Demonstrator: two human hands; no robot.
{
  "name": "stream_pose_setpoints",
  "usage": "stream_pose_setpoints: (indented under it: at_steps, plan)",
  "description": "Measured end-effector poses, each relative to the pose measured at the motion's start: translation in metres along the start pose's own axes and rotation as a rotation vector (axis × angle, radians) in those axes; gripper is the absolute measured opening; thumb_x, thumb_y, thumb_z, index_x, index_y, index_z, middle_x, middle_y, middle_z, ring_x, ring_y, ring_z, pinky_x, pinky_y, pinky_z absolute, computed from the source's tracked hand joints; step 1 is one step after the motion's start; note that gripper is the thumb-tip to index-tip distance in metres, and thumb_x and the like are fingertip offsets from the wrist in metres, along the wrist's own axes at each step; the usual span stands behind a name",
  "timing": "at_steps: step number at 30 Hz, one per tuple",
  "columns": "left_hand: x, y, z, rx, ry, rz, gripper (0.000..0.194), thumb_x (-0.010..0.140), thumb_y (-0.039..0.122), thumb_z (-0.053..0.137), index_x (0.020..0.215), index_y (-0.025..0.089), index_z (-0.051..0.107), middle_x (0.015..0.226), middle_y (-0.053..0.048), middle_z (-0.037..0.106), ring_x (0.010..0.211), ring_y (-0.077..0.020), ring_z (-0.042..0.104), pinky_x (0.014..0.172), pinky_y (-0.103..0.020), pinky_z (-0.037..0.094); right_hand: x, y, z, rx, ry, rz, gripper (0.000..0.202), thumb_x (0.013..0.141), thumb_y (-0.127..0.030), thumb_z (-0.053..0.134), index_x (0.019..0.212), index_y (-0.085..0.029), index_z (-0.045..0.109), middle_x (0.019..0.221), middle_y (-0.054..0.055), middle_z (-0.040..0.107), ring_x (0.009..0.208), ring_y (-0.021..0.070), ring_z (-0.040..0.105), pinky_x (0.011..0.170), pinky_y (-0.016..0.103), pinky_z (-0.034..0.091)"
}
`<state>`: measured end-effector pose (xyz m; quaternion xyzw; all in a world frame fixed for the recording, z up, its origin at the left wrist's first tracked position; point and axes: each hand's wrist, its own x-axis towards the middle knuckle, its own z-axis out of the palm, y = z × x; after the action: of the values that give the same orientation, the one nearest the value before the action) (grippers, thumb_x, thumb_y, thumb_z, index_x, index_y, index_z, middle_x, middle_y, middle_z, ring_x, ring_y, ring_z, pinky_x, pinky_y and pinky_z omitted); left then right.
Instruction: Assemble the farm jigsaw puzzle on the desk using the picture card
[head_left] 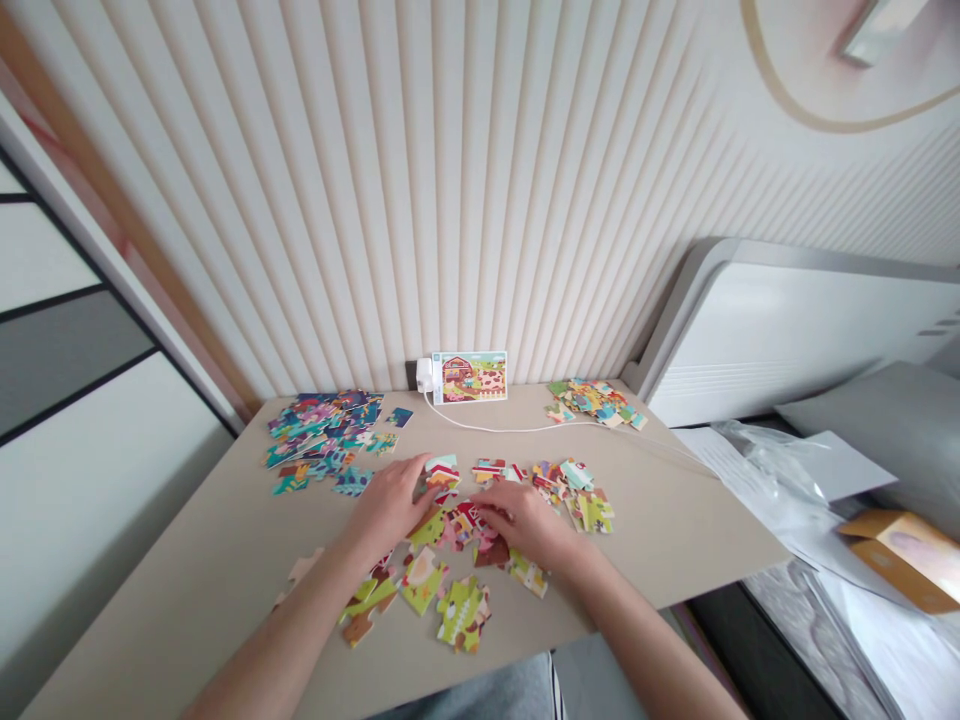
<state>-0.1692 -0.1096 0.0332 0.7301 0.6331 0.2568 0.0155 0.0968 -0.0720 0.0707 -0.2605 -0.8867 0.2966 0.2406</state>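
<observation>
My left hand pinches a puzzle piece with red and pale-blue print at the middle of the table. Just right of it, my right hand is curled with its fingertips on a red barn puzzle piece. Green, pink and brown pieces lie under and around the fingers. Closer to me are a piece with a white hen and a green piece with a white fence. My left forearm partly covers some pieces.
A farm picture card leans against the ribbed wall beside a white charger, whose cable runs right across the table. Blue-purple pieces lie back left, yellow-green ones back right. A bed with an orange box stands right.
</observation>
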Motion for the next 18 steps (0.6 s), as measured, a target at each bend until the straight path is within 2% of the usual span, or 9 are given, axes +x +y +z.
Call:
stream_pose_setpoints:
  at_steps: [2, 5, 10, 13, 15, 18]
  plan:
    - [0.000, 0.000, 0.000, 0.006, -0.003, 0.008, 0.037, 0.098, 0.040, 0.057, 0.131, 0.025, 0.053, 0.117, -0.009, 0.072, 0.110, -0.0286, 0.067, 0.092, -0.040, 0.052, -0.003, 0.002, -0.008, -0.024, 0.026, -0.016, 0.029, 0.102, -0.031, 0.052, 0.120, -0.027, 0.074, 0.110, 0.008, 0.076, 0.105, 0.0232, 0.068, 0.095, 0.035, 0.049]
    - [-0.001, 0.001, 0.000, 0.008, 0.000, 0.013, 0.036, 0.098, 0.038, 0.057, 0.131, 0.024, 0.053, 0.118, -0.010, 0.071, 0.110, -0.0285, 0.066, 0.093, -0.041, 0.052, -0.009, 0.018, -0.029, -0.091, 0.090, 0.059, 0.029, 0.101, -0.033, 0.053, 0.117, -0.026, 0.075, 0.109, 0.009, 0.076, 0.103, 0.0243, 0.068, 0.094, 0.037, 0.050]
    - [-0.001, 0.002, -0.001, 0.022, 0.001, 0.007, 0.035, 0.098, 0.039, 0.057, 0.130, 0.024, 0.053, 0.118, -0.010, 0.071, 0.110, -0.0287, 0.067, 0.094, -0.042, 0.051, -0.029, 0.068, -0.072, -0.258, 0.294, 0.257, 0.029, 0.097, -0.039, 0.056, 0.109, -0.023, 0.077, 0.110, 0.010, 0.075, 0.105, 0.0261, 0.066, 0.098, 0.040, 0.048]
    - [0.000, 0.002, 0.000, 0.036, 0.000, 0.004, 0.035, 0.097, 0.038, 0.057, 0.129, 0.024, 0.053, 0.118, -0.009, 0.071, 0.111, -0.0288, 0.066, 0.093, -0.042, 0.051, -0.048, 0.095, -0.088, -0.330, 0.388, 0.378, 0.035, 0.095, -0.047, 0.055, 0.110, -0.022, 0.076, 0.116, 0.011, 0.073, 0.111, 0.0284, 0.064, 0.104, 0.043, 0.045]
    - [0.000, 0.002, 0.001, 0.038, 0.003, 0.003, 0.035, 0.097, 0.037, 0.058, 0.130, 0.024, 0.053, 0.119, -0.009, 0.071, 0.111, -0.0287, 0.066, 0.094, -0.042, 0.051, -0.060, 0.108, -0.091, -0.351, 0.390, 0.457, 0.040, 0.095, -0.052, 0.053, 0.111, -0.022, 0.076, 0.119, 0.012, 0.072, 0.113, 0.0297, 0.063, 0.105, 0.044, 0.044]
    - [0.000, 0.001, 0.003, 0.034, 0.008, 0.005, 0.036, 0.097, 0.037, 0.058, 0.130, 0.024, 0.053, 0.118, -0.009, 0.071, 0.111, -0.0282, 0.066, 0.095, -0.041, 0.051, -0.073, 0.118, -0.089, -0.353, 0.309, 0.511, 0.046, 0.093, -0.058, 0.055, 0.120, -0.024, 0.073, 0.124, 0.011, 0.069, 0.116, 0.0312, 0.062, 0.105, 0.046, 0.044]
